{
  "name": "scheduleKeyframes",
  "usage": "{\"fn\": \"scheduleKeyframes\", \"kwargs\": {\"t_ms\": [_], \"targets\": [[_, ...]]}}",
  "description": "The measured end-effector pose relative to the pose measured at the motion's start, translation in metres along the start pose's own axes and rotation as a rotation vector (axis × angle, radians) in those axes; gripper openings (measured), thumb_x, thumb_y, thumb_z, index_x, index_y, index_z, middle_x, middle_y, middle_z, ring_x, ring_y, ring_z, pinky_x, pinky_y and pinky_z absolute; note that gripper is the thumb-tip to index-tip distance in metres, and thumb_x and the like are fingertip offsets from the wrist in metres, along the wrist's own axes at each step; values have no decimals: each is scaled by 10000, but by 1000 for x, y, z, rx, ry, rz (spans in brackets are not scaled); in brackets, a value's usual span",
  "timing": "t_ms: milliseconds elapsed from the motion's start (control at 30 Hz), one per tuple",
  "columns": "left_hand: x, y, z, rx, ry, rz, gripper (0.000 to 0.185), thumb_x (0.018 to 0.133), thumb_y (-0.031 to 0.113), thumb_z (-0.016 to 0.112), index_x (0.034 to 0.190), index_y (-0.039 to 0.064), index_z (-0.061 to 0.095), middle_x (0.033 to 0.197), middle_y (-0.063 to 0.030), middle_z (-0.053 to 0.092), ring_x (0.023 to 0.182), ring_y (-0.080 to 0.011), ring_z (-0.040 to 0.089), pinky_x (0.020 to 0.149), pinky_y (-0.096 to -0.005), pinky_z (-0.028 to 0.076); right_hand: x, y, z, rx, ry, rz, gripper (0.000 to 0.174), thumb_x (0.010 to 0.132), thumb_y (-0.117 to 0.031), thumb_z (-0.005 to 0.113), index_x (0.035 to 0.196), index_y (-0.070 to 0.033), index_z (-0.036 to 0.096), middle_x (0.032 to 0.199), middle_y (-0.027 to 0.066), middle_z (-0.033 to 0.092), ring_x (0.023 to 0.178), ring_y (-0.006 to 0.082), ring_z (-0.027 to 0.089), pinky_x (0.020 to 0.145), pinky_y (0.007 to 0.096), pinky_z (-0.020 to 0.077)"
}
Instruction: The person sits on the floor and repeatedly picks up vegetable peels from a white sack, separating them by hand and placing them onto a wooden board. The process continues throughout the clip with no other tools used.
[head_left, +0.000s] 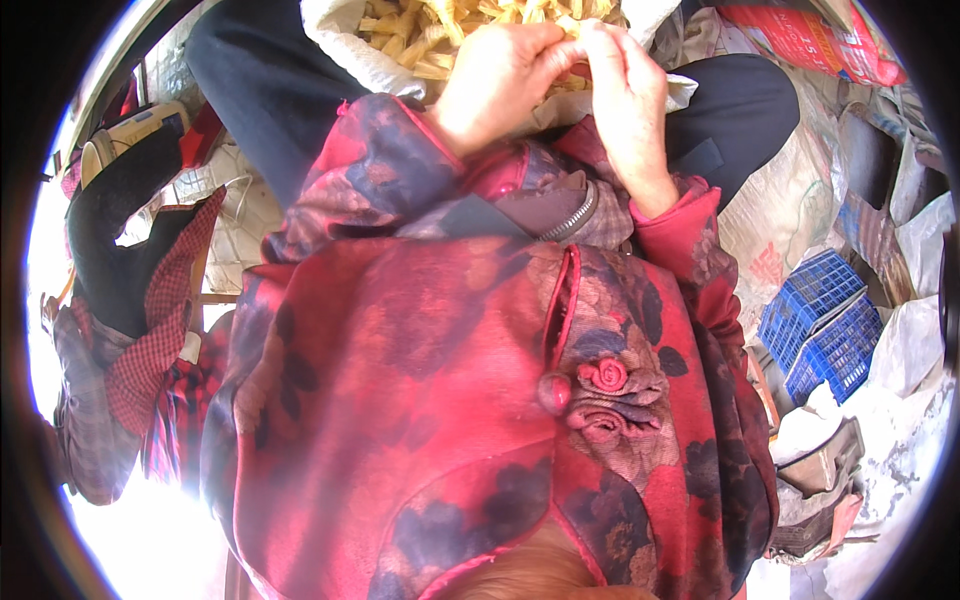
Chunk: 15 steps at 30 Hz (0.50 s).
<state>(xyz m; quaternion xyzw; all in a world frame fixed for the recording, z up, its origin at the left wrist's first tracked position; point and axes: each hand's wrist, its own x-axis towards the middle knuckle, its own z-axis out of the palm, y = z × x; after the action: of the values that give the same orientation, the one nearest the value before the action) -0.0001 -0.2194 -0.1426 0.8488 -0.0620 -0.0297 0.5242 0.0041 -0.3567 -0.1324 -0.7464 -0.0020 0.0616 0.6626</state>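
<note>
At the top, my left hand (491, 86) and my right hand (630, 94) meet at the fingertips. Pinched between them is a small pale-yellow strip (570, 27), mostly covered by the fingers. Both hands are over the mouth of a white woven sack (349, 52) with its rim folded outward. Many knotted pale-yellow dried strips (427, 45) fill the sack; their material cannot be told. Below the hands are the red floral jacket (390, 360) and its sleeves, with dark-trousered legs spread on both sides of the sack.
Blue plastic baskets (814, 300) stand at the right, near plastic sheeting (787, 187) and a red printed bag (817, 45). Lower right lie boxes and bags (817, 480). On the left, checked cloth (161, 307) and dark clothing (112, 225) hang or lie in a heap.
</note>
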Motion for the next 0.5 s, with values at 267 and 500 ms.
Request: {"fn": "scheduleKeyframes", "kwargs": {"t_ms": [267,500], "targets": [[5,12,-19,-742,-181,-336,360,957,319,485,681,89,517,564,72,384,517,-26,314,483,-203,239,-4,-17,-16,-14,-150,-20,214,934,-204,553,913,2,607,666,-6,564,546,45,500,481,197,393],[4,24,-17,-1233,-269,-548,414,983,294,420,606,126,377,503,63,307,429,-53,255,462,-217,256,-4,-20,-21,570,-32,187,283,949,-255,505,753,-60,562,609,-15,471,493,44,390,427,185,298]]}}
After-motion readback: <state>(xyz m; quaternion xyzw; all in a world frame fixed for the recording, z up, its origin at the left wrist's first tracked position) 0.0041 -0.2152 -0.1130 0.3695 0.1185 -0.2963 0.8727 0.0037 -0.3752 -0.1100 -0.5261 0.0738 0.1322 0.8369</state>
